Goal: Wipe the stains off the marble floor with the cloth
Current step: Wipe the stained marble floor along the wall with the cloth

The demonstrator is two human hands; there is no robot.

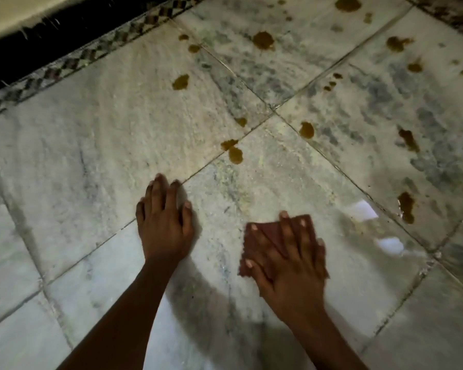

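My right hand (292,263) lies flat on a small reddish-brown cloth (267,231), pressing it onto the white marble floor (91,161); the fingers are spread and cover most of the cloth. My left hand (163,220) rests palm down on the bare floor to the left, fingers apart, holding nothing. Several brown stains dot the tiles beyond the hands: the nearest pair (234,152) lies at a tile joint above the cloth, another (406,206) at the right, and more stains (263,40) farther back.
A patterned dark border strip (72,62) runs diagonally along the upper left, with a black gap and a pale ledge (16,14) behind it. A dark grimy edge (455,20) shows at the upper right. Wet sheen (366,209) glints right of the cloth.
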